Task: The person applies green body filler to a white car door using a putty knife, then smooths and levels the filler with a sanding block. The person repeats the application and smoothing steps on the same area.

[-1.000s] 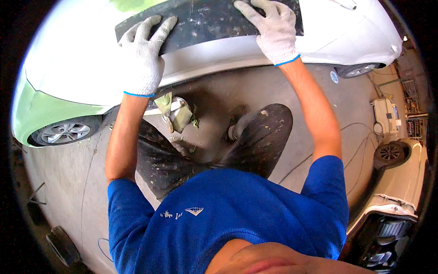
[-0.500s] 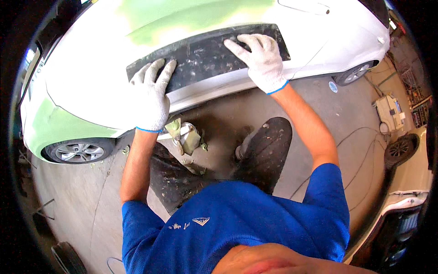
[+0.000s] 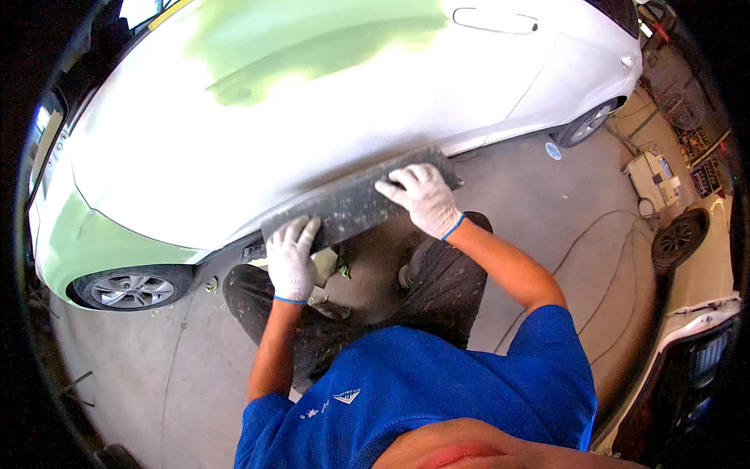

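Both my hands, in white knit gloves, hold a long black flat sheet (image 3: 353, 205) smeared with pale marks. My left hand (image 3: 291, 259) grips its left end, fingers over the top face. My right hand (image 3: 422, 197) grips it near the right end; the thumbs and lower edge are partly hidden. The sheet lies slantwise along the lower side of a white car (image 3: 312, 148), its right end farther from me. Above it the car's side bears a broad pale green patch (image 3: 320, 47) with feathered edges. Whether the sheet touches the panel I cannot tell.
Under the sheet, between my legs, a pale green-stained container (image 3: 324, 262) shows in part. The car's front wheel (image 3: 133, 289) is at left. At right stand a beige wheeled machine (image 3: 652, 180), cables on the floor and another vehicle (image 3: 691, 289).
Both hands have come down toward me with the black sheet, from the middle of the car's side to its lower edge. The sheet now covers part of the container.
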Demonstrator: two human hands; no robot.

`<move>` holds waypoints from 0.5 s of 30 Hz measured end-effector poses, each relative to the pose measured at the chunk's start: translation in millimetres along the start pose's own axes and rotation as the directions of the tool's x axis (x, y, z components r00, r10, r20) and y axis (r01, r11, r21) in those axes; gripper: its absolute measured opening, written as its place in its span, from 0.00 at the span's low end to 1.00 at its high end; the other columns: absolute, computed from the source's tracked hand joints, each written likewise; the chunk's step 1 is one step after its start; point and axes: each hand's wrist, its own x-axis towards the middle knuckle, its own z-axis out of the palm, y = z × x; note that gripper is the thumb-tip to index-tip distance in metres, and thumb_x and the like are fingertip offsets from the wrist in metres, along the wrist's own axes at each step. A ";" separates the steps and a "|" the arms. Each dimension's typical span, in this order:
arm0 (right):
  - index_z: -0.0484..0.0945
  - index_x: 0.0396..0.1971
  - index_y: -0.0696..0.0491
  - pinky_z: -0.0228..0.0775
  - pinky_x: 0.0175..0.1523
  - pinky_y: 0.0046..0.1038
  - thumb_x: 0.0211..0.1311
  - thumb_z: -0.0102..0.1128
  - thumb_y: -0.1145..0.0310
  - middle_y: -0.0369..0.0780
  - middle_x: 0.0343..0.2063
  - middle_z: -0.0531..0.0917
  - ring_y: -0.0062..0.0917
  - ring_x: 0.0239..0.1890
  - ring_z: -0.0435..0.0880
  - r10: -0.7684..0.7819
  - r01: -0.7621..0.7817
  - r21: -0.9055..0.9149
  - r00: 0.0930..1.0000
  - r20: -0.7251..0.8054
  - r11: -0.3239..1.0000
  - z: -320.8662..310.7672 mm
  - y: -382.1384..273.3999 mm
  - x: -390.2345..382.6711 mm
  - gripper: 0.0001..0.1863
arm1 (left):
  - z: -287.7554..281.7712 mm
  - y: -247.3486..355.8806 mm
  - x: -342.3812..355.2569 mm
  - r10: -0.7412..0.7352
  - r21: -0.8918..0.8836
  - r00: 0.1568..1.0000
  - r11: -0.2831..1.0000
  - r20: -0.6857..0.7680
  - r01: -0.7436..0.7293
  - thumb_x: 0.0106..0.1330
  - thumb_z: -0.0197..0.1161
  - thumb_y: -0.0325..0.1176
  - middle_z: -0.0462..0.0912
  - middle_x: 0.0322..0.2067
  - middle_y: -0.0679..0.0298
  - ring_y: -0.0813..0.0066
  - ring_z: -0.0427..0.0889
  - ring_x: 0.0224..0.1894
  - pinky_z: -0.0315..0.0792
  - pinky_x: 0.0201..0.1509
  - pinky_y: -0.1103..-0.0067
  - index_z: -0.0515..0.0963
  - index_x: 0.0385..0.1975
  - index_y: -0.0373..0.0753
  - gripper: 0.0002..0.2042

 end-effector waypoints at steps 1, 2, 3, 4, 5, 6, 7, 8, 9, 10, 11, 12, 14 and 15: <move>0.82 0.56 0.37 0.71 0.58 0.41 0.61 0.54 0.66 0.36 0.48 0.77 0.32 0.51 0.74 -0.015 0.015 0.011 0.999 0.050 1.000 7.7 -3.7 -9.3 0.22 | 8.7 2.4 -11.8 -0.042 -0.062 0.998 0.997 0.045 0.045 0.57 0.65 0.27 0.81 0.56 0.60 0.55 0.76 0.60 0.67 0.66 0.60 0.80 0.57 0.47 0.24; 0.82 0.55 0.38 0.71 0.58 0.40 0.62 0.54 0.65 0.36 0.47 0.78 0.31 0.51 0.75 -0.036 0.033 0.028 0.995 0.097 0.999 13.2 -8.1 -15.2 0.21 | 20.8 -1.0 -25.2 -0.068 -0.035 0.994 0.997 0.086 0.071 0.56 0.72 0.37 0.81 0.55 0.62 0.57 0.77 0.59 0.68 0.64 0.60 0.80 0.56 0.48 0.25; 0.82 0.53 0.40 0.72 0.58 0.39 0.63 0.54 0.65 0.35 0.46 0.80 0.31 0.50 0.77 -0.044 0.036 0.051 0.984 0.174 0.998 12.9 -11.7 -19.1 0.19 | 33.6 -2.1 -37.2 -0.110 -0.107 0.988 0.987 0.109 0.122 0.57 0.70 0.34 0.82 0.54 0.61 0.56 0.77 0.59 0.69 0.64 0.60 0.81 0.55 0.48 0.23; 0.82 0.53 0.41 0.73 0.56 0.38 0.64 0.53 0.64 0.35 0.45 0.81 0.31 0.50 0.79 -0.056 0.039 0.071 0.965 0.254 0.997 15.0 -12.7 -22.2 0.18 | 46.5 -1.9 -49.5 -0.152 -0.180 0.980 0.968 0.132 0.175 0.58 0.68 0.32 0.83 0.53 0.60 0.56 0.78 0.58 0.70 0.63 0.61 0.81 0.54 0.48 0.21; 0.82 0.51 0.41 0.74 0.55 0.38 0.65 0.53 0.65 0.36 0.45 0.81 0.31 0.50 0.79 -0.076 0.052 0.080 0.940 0.333 0.995 15.9 -14.6 -24.9 0.17 | 58.9 -2.9 -61.8 -0.161 -0.226 0.977 0.955 0.138 0.190 0.58 0.65 0.28 0.83 0.52 0.59 0.54 0.79 0.57 0.71 0.62 0.61 0.82 0.53 0.47 0.20; 0.83 0.50 0.42 0.74 0.53 0.38 0.66 0.53 0.65 0.36 0.45 0.81 0.32 0.50 0.80 -0.092 0.061 0.087 0.906 0.413 0.994 15.1 -15.2 -26.8 0.16 | 73.9 -4.2 -72.0 -0.168 -0.275 0.975 0.940 0.146 0.203 0.59 0.62 0.25 0.84 0.51 0.57 0.52 0.80 0.56 0.72 0.61 0.61 0.83 0.51 0.46 0.19; 0.83 0.50 0.42 0.75 0.52 0.38 0.66 0.53 0.66 0.36 0.44 0.81 0.32 0.50 0.80 -0.112 0.076 0.096 0.874 0.473 0.993 12.2 -16.9 -25.0 0.15 | 84.0 -2.3 -80.6 -0.154 -0.338 0.984 0.925 0.092 0.176 0.56 0.54 0.20 0.85 0.49 0.57 0.51 0.81 0.53 0.75 0.59 0.62 0.84 0.49 0.45 0.22; 0.83 0.49 0.43 0.75 0.52 0.39 0.66 0.53 0.66 0.37 0.44 0.81 0.32 0.50 0.80 -0.131 0.089 0.104 0.837 0.531 0.991 10.2 -19.3 -20.6 0.14 | 92.5 -4.6 -88.2 -0.179 -0.359 0.976 0.909 0.125 0.213 0.57 0.54 0.20 0.85 0.49 0.57 0.51 0.81 0.53 0.75 0.58 0.63 0.84 0.49 0.45 0.22; 0.83 0.48 0.43 0.75 0.51 0.39 0.66 0.54 0.66 0.37 0.44 0.81 0.33 0.50 0.81 -0.147 0.099 0.112 0.786 0.600 0.989 6.7 -21.2 -21.0 0.14 | 100.1 -0.1 -96.0 -0.204 -0.391 0.965 0.885 0.167 0.255 0.57 0.54 0.20 0.85 0.48 0.57 0.51 0.81 0.52 0.75 0.58 0.63 0.84 0.49 0.45 0.21; 0.84 0.46 0.44 0.76 0.50 0.39 0.65 0.55 0.67 0.37 0.42 0.81 0.33 0.49 0.81 -0.168 0.134 0.103 0.765 0.622 0.986 4.9 -25.3 -17.2 0.13 | 105.9 2.3 -104.5 -0.230 -0.417 0.951 0.858 0.207 0.299 0.57 0.54 0.20 0.85 0.48 0.57 0.51 0.82 0.52 0.75 0.57 0.63 0.84 0.49 0.45 0.21; 0.84 0.45 0.43 0.76 0.50 0.39 0.65 0.55 0.67 0.37 0.42 0.81 0.33 0.49 0.81 -0.187 0.143 0.121 0.748 0.636 0.982 5.2 -27.4 -17.5 0.12 | 111.1 2.3 -112.6 -0.223 -0.460 0.948 0.834 0.227 0.306 0.59 0.55 0.22 0.85 0.48 0.57 0.52 0.82 0.52 0.75 0.57 0.63 0.84 0.49 0.44 0.19; 0.84 0.44 0.43 0.76 0.49 0.39 0.65 0.56 0.67 0.37 0.41 0.81 0.33 0.48 0.82 -0.201 0.143 0.141 0.744 0.638 0.980 7.1 -32.6 -14.8 0.12 | 110.5 0.5 -117.1 -0.229 -0.485 0.934 0.806 0.273 0.339 0.52 0.50 0.15 0.85 0.47 0.54 0.51 0.80 0.54 0.74 0.60 0.63 0.83 0.51 0.43 0.27; 0.85 0.43 0.43 0.77 0.49 0.39 0.65 0.56 0.67 0.37 0.41 0.82 0.33 0.48 0.82 -0.205 0.170 0.120 0.707 0.677 0.978 5.7 -36.7 -10.7 0.12 | 120.1 -1.4 -123.8 -0.232 -0.523 0.932 0.777 0.278 0.350 0.52 0.50 0.15 0.85 0.45 0.54 0.50 0.81 0.52 0.75 0.58 0.63 0.83 0.51 0.43 0.27; 0.85 0.43 0.43 0.77 0.49 0.39 0.64 0.56 0.67 0.37 0.40 0.82 0.33 0.48 0.82 -0.203 0.174 0.113 0.694 0.691 0.978 6.1 -40.4 -9.1 0.11 | 117.8 -1.8 -124.3 -0.238 -0.519 0.930 0.777 0.282 0.356 0.52 0.50 0.15 0.85 0.45 0.54 0.50 0.82 0.52 0.76 0.58 0.63 0.83 0.51 0.43 0.27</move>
